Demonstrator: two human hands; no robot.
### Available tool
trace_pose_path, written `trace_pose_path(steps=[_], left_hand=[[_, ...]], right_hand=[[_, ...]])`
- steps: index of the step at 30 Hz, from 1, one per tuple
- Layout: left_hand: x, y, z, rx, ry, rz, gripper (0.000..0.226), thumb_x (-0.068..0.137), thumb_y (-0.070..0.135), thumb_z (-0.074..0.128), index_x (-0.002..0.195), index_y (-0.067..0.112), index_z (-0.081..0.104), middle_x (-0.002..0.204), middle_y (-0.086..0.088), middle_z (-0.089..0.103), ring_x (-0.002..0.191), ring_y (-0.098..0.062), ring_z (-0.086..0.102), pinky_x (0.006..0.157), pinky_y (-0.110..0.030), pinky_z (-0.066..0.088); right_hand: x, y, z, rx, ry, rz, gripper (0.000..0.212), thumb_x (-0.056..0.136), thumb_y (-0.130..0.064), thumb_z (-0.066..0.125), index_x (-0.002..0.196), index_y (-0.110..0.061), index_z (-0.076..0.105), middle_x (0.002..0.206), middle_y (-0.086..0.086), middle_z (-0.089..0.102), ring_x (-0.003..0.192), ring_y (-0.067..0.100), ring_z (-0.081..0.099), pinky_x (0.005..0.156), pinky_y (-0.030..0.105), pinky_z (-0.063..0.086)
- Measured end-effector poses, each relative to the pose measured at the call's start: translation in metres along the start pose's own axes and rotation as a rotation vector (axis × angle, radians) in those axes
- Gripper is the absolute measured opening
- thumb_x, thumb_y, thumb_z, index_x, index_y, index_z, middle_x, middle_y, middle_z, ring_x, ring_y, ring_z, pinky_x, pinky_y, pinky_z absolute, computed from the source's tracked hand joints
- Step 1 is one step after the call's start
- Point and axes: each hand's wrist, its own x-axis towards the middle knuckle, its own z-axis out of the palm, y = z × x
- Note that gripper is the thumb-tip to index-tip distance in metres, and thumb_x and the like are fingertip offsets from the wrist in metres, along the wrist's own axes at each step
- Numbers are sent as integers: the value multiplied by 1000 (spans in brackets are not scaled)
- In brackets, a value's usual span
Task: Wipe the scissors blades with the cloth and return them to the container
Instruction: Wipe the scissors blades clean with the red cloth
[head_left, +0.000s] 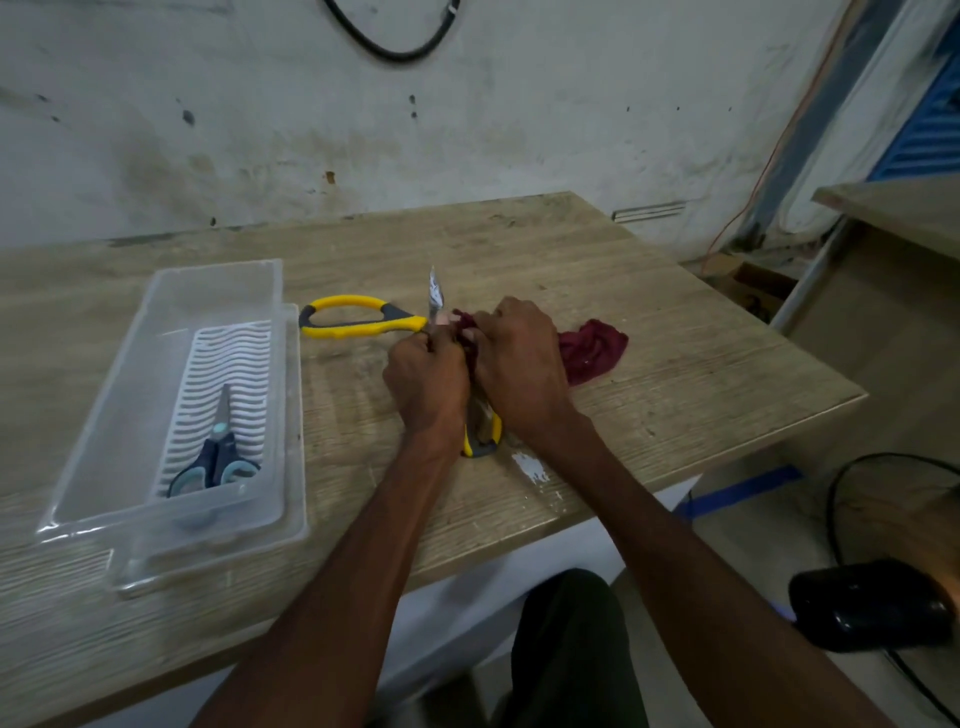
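A pair of yellow-and-grey-handled scissors (358, 318) is held wide open above the light wood-grain counter (649, 332), one handle loop jutting left and the other seen below the wrists. The left hand (427, 382) is clenched around the scissors near the pivot, one blade tip rising just beyond it. The right hand (519, 358) is closed on a crumpled dark red cloth (592, 351), pressed beside the blades. A clear plastic container (176, 415) lies well to the left, with small blue-handled scissors (218, 457) on its ribbed white insert.
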Motion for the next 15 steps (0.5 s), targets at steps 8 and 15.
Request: trace_pose_path(steps=[8,15], left_hand=[[3,0,3,72,-32,39,52,99,39,39,100,-4,68,107,-26,63,105,-40,55,83,-38,38],[2,0,3,-65,-28,15,48,98,39,42,86,2,70,94,-20,68,94,-34,60,74,-35,41]], right_hand=[[-3,6,-4,127,106,55,26,84,-21,53,77,-3,70,68,19,57,65,35,56,57,37,38],[9,1,-3,143,107,-5,25,82,-21,56,65,-5,67,57,19,54,53,34,54,51,30,28]])
